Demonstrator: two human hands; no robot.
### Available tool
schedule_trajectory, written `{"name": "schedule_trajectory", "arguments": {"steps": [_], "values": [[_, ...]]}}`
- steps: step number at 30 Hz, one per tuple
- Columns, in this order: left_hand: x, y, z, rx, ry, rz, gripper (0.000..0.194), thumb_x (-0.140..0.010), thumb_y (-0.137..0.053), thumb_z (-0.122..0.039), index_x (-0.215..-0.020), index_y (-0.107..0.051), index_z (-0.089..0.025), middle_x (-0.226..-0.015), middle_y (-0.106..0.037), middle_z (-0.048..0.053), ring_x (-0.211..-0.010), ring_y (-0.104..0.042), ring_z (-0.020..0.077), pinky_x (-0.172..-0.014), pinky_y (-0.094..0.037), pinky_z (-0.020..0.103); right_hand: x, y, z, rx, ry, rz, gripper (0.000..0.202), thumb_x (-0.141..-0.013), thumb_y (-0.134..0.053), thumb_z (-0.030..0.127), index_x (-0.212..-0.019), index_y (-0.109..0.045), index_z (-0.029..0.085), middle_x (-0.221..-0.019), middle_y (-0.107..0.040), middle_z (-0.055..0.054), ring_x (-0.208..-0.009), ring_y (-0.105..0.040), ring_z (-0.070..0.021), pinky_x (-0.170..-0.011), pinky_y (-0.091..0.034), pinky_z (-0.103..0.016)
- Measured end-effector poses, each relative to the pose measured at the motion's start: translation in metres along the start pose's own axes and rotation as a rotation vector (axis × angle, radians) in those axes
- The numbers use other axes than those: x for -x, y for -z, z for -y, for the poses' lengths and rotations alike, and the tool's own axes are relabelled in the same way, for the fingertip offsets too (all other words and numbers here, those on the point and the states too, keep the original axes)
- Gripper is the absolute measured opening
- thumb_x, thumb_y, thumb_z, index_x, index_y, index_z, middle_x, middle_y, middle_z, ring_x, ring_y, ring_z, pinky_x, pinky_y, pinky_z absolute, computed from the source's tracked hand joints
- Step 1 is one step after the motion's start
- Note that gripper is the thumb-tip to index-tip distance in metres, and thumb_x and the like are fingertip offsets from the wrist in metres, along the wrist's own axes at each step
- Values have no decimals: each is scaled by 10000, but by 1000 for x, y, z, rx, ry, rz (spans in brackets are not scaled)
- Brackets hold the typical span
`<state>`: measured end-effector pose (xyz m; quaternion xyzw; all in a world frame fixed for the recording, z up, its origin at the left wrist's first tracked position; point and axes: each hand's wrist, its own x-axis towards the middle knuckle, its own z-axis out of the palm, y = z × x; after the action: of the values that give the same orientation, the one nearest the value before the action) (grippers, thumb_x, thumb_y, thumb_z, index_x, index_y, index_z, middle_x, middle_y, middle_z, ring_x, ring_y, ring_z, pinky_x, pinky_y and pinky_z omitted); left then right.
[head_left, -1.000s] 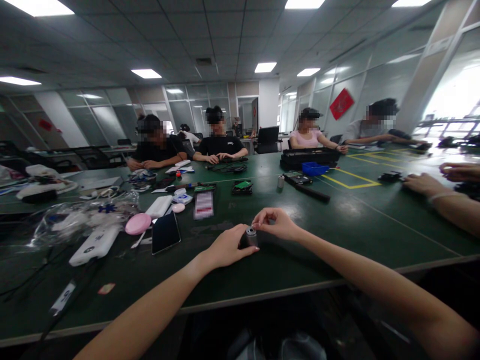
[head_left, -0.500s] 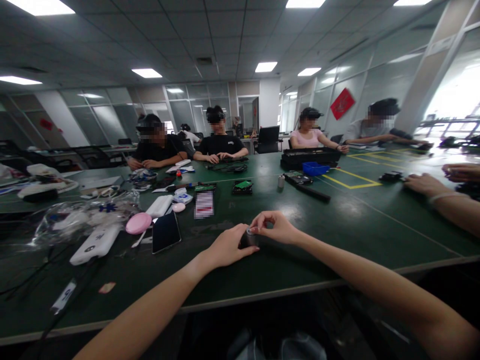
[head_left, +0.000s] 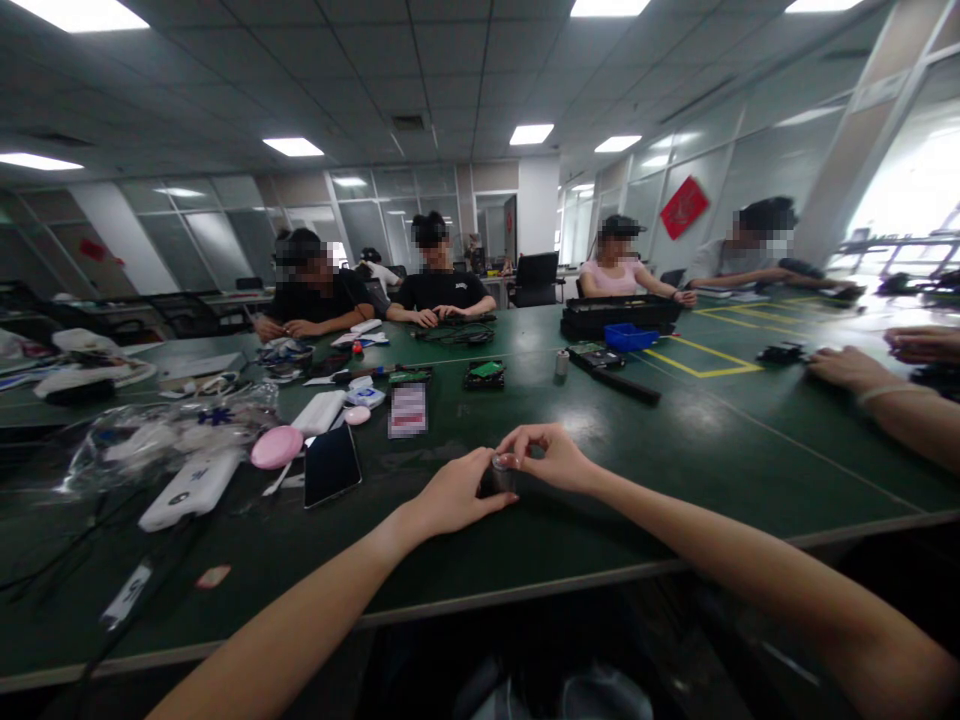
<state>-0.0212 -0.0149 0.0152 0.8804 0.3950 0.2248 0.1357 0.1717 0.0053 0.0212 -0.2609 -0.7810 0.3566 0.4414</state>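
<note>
A small grey metal cylinder (head_left: 502, 478) stands on the green table in front of me. My left hand (head_left: 459, 490) is wrapped around its left side, with the thumb in front near its base. Thumb and index finger of my right hand (head_left: 551, 457) are pinched together at the cylinder's top end. Whether a smaller piece sits between those fingertips is hidden. Farther back on the table stands a similar pale cylinder (head_left: 562, 362), apart from both hands.
Left of my hands lie a dark phone (head_left: 332, 467), a pink round case (head_left: 277, 447), a white device (head_left: 191, 488) and clear plastic bags. Ahead are a green circuit board (head_left: 486, 371), a blue tray (head_left: 630, 337) and a black bar (head_left: 626, 385). A co-worker's hands (head_left: 851, 370) rest at right.
My right thumb and index finger have shifted slightly at the cylinder's top. My left hand keeps its hold in the same place.
</note>
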Motion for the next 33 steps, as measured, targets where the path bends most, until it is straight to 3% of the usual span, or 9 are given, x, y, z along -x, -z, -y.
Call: {"name": "schedule_trajectory", "arguments": {"steps": [5, 15, 24, 33], "values": [[0, -1, 1, -1, 7, 2, 432, -781, -631, -478, -1080, -551, -178, -1018, -613, 73, -883, -597, 233, -731, -465, 310, 0, 1, 1, 6, -2, 45, 232, -762, -672, 297, -605, -589, 149, -866, -690, -77, -777, -640, -165, -723, -509, -312], [1, -1, 2, 0, -9, -5, 439, -778, -634, -473, -1095, -548, -182, -1048, -610, 73, -921, -596, 246, -773, -472, 333, -1, 4, -7, 5, 26, -1, 127, -800, -615, 238, -719, -612, 140, -844, -686, -75, -755, -633, -153, -670, -483, -280], [0, -3, 3, -16, -8, -7, 438, -775, -630, -491, -1072, -545, -181, -1018, -612, 68, -892, -603, 241, -748, -473, 327, -1, 6, -6, 42, 42, 35, 130, -794, -607, 211, -686, -617, 139, -846, -689, -73, -736, -625, -146, -622, -450, -259], [1, -1, 1, -9, -8, -1, 450, -775, -633, -483, -1100, -545, -184, -1031, -607, 72, -912, -599, 245, -760, -474, 332, -1, 5, -8, -16, -32, 62, 195, -786, -657, 328, -759, -610, 140, -890, -706, -91, -792, -650, -174, -678, -496, -299]]}}
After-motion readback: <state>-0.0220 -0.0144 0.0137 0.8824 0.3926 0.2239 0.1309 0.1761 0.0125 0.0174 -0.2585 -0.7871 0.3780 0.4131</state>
